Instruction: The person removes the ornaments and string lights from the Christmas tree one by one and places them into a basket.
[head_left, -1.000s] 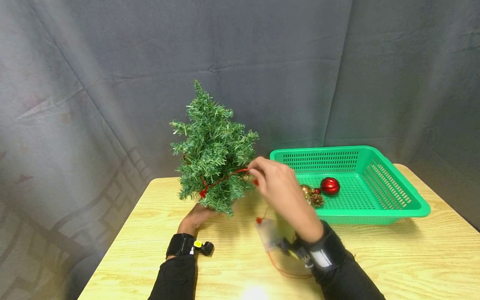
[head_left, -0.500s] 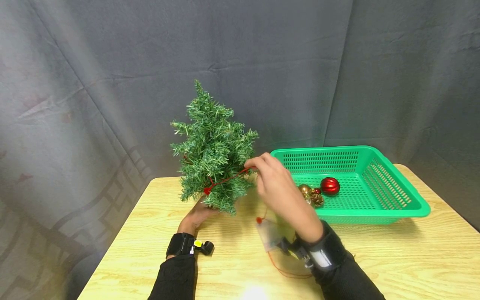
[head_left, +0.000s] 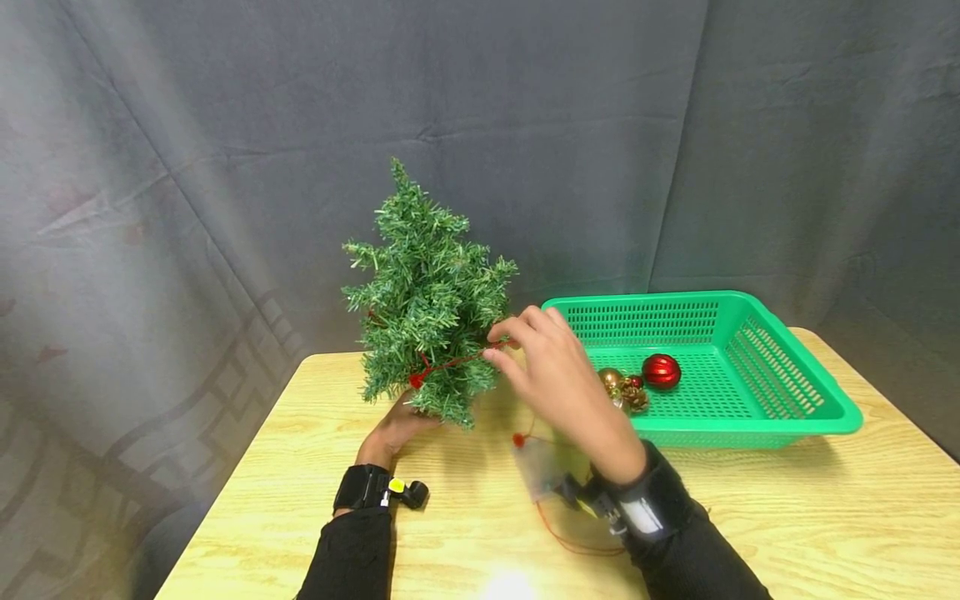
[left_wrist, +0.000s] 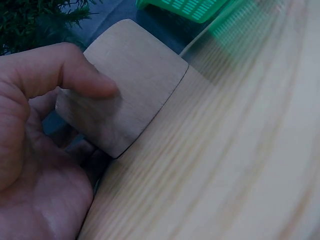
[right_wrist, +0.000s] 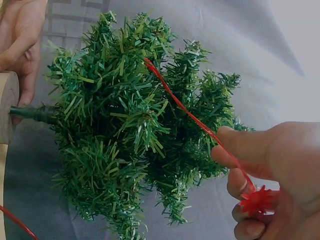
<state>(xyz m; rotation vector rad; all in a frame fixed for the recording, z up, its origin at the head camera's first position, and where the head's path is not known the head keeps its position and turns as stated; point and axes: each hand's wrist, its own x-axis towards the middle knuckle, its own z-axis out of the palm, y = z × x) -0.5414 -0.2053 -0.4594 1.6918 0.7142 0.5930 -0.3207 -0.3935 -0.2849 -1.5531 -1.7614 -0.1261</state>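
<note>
A small artificial Christmas tree (head_left: 427, 292) stands on the table, leaning slightly. My left hand (head_left: 397, 429) reaches under its lowest branches. In the left wrist view, that hand grips the tree's round wooden base (left_wrist: 135, 85), thumb on its side. A red string garland (head_left: 453, 362) runs across the lower front branches, with a red tuft at the left. Right of the tree, my right hand (head_left: 555, 375) pinches the garland between thumb and fingers. From the right wrist, the string stretches taut from the branches to the fingers, with a spiky red tuft (right_wrist: 256, 201) against the palm.
A green plastic basket (head_left: 750, 427) stands at the right. Inside lie a red ball ornament (head_left: 661, 372), a gold ball (head_left: 610, 380) and a small pinecone (head_left: 635, 399). More red string (head_left: 573, 547) trails on the wooden table (head_left: 465, 517) below my right wrist.
My right hand, still pinching the garland, has shifted slightly and its held end sits a little lower. The left red tuft moved slightly right and down. My left hand stays at the base.
</note>
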